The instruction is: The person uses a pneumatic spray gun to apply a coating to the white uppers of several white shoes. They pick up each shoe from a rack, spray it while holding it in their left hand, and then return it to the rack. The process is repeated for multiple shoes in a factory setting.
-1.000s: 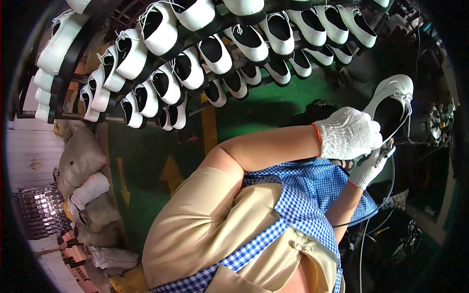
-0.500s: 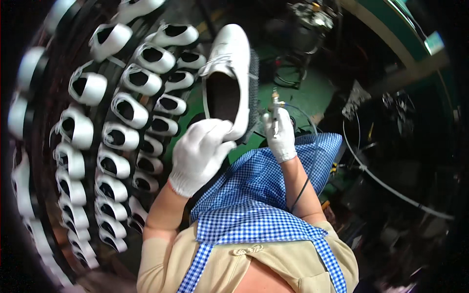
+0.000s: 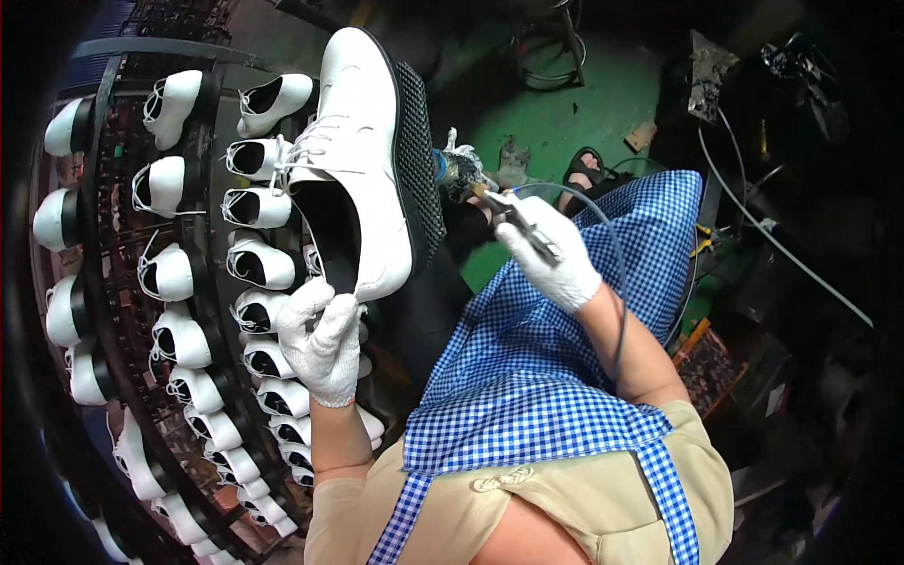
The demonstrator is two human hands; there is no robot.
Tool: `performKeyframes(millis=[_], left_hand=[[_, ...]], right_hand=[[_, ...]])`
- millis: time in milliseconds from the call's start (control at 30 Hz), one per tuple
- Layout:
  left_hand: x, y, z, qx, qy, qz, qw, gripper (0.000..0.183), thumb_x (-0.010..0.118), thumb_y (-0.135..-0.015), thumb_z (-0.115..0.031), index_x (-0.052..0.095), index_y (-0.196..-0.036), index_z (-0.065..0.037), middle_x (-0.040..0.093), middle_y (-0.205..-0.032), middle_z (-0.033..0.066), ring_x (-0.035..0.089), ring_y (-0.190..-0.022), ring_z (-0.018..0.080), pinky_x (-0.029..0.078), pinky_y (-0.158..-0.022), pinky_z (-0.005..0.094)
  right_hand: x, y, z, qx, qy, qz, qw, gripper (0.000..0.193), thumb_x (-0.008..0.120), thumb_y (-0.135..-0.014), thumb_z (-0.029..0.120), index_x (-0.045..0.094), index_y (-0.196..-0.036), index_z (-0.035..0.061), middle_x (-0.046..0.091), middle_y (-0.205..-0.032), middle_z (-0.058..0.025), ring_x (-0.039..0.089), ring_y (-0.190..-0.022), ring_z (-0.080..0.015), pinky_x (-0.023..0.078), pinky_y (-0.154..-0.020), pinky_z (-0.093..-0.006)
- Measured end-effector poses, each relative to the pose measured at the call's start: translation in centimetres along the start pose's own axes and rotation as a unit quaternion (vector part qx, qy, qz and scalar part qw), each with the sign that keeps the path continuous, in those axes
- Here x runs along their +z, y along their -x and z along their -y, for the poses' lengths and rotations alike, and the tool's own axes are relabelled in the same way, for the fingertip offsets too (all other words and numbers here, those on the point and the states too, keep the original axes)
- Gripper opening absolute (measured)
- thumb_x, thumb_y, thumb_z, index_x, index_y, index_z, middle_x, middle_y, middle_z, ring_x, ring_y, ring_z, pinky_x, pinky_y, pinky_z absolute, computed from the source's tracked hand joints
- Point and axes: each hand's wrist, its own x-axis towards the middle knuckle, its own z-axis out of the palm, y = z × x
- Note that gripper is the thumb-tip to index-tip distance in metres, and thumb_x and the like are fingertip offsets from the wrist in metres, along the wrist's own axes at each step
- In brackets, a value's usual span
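A large white lace-up shoe (image 3: pixel 372 169) with a thick black textured sole fills the upper middle of the head view, toe pointing away from me and opening turned to the left. My left hand (image 3: pixel 322 339), in a white knit glove, pinches the shoe at its heel. To the right of the sole, my gloved right hand (image 3: pixel 556 250) is wrapped round a spray gun (image 3: pixel 527 226) with a thin hose (image 3: pixel 617 254) running back along my forearm. A crumpled silver piece (image 3: pixel 461 174) with a blue band shows beyond the gun's front; I cannot tell whether they are joined.
A dark rack (image 3: pixel 212 282) on the left carries rows of white shoes (image 3: pixel 179 334). A metal stool (image 3: pixel 556 56) stands on the green floor (image 3: pixel 612 104) at the far side. A pale hose (image 3: pixel 772 235) crosses the dark area at right. My checked apron (image 3: pixel 527 377) covers my lap.
The shoe has moved left and turned, showing more of its sole. My left hand still grips its heel, lower and further left. The spray gun now tilts toward the shoe. The view has shifted.
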Motion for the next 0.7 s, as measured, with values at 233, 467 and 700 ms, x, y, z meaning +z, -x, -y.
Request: performKeyframes(millis=[233,467,700], left_hand=[[-0.2,-1.3,-0.7,0.059,-0.065,-0.004,0.996,0.045,0.079,-0.078,0.012,0.075,-0.113,-0.017,0.060,-0.115,0.0073,0.064,-0.103,0.0241,0.055,-0.085,0.0342],[-0.9,-0.8,-0.4,0.063,-0.077,0.015,0.995,0.049,0.081,-0.080,0.004,0.071,-0.123,-0.019,0.061,-0.119,0.0086,0.062,-0.112,0.0293,0.050,-0.097,0.0421],[-1.2,-1.9,-0.6,0.090,-0.071,0.037,0.993,0.049,0.077,-0.081,0.008,0.071,-0.123,-0.018,0.063,-0.117,0.0096,0.063,-0.107,0.0285,0.051,-0.094,0.0402]], right_hand=[[-1.0,-1.7,4.5,0.017,-0.145,0.093,0.985,0.022,0.071,-0.096,0.026,0.065,-0.099,0.0049,0.058,-0.079,-0.0103,0.057,-0.070,-0.0247,0.047,-0.066,-0.0352],[0.8,-2.9,4.6,0.062,-0.185,0.099,0.976,0.025,0.070,-0.097,0.031,0.066,-0.094,0.0062,0.058,-0.076,-0.0094,0.057,-0.066,-0.0234,0.047,-0.064,-0.0353],[1.2,-3.2,5.5,0.044,-0.165,0.092,0.981,0.024,0.070,-0.097,0.030,0.067,-0.094,0.0062,0.058,-0.075,-0.0089,0.057,-0.064,-0.0218,0.047,-0.062,-0.0347]])
